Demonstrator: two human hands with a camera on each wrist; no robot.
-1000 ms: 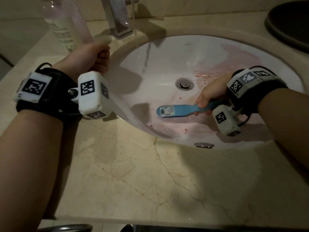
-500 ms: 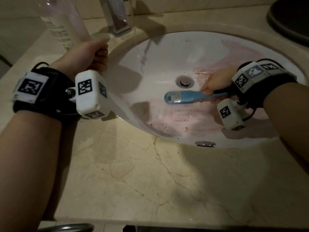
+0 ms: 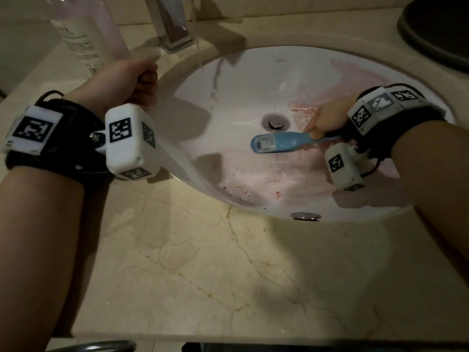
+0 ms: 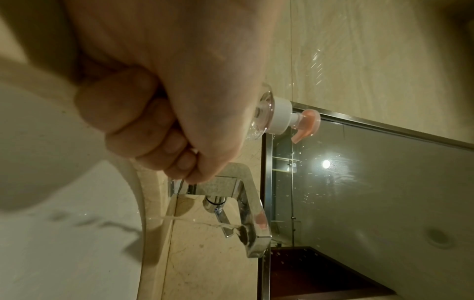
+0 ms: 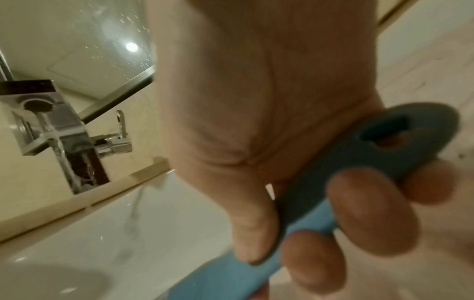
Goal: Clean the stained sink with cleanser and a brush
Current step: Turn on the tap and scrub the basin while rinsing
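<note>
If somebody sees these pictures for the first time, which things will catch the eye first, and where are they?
First the blue brush, gripped by the right hand and lying low in the white sink, just in front of the drain. Around it pink-red stains spread over the near and right parts of the bowl. At the left rim the left hand is a fist beside a clear pump bottle, while water runs from the faucet.

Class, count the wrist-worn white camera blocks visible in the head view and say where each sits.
2. One white camera block is beside the left hand, over the sink rim; the other hangs below the right hand, inside the basin.
</note>
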